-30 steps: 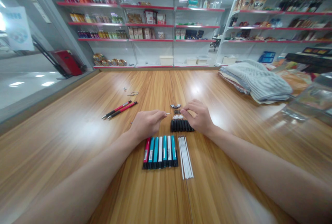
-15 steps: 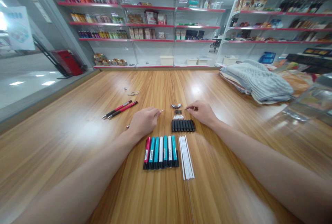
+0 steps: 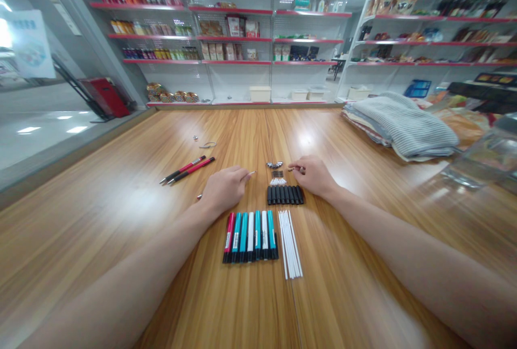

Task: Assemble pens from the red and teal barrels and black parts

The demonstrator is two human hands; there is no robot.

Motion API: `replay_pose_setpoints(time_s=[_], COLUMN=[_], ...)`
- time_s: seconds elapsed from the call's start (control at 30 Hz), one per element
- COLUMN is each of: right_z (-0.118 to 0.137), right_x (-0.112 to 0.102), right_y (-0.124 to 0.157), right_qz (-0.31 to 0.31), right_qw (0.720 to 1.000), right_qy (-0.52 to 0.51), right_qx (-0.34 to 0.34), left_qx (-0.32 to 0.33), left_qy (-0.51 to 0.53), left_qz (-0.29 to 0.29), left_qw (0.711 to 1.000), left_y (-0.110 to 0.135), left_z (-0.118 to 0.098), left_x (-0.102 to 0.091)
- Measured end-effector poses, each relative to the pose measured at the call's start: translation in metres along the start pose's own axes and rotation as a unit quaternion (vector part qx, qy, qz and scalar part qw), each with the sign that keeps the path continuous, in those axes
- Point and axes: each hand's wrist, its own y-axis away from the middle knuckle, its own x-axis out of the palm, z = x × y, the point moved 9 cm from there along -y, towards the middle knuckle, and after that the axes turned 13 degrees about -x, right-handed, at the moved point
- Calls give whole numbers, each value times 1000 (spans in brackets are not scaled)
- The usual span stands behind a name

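Observation:
My left hand (image 3: 224,188) is closed round a thin pen refill whose tip pokes out towards the right. My right hand (image 3: 314,175) pinches a small part by the tiny metal pieces (image 3: 274,165). Between the hands lie small white tips (image 3: 278,181) and a row of black pen caps (image 3: 285,195). Nearer me sit a row of red, teal and white pen barrels (image 3: 250,236) and a bundle of white refills (image 3: 290,243). All of it rests on the wooden table (image 3: 121,220).
Two assembled red pens (image 3: 187,170) lie to the left, with a small ring and spring (image 3: 207,145) beyond them. Folded striped cloths (image 3: 404,125) are stacked at the right, near a clear plastic container (image 3: 484,160). Shop shelves line the back.
My right hand lifted off the black caps and moved back and right, pinching a small part. My left hand shifted slightly up with the refill.

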Motion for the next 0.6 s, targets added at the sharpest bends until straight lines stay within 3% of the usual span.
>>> replay_pose_setpoints(time_s=[0.6], right_z=[15], right_x=[4], right_y=[-1], right_qz=[4], right_qw=[994], right_qy=[-90], right_qx=[-58], left_qx=[3], left_qy=[1], left_qz=[7], left_qw=[1000], left_y=[1], left_z=[-3], left_x=[-1])
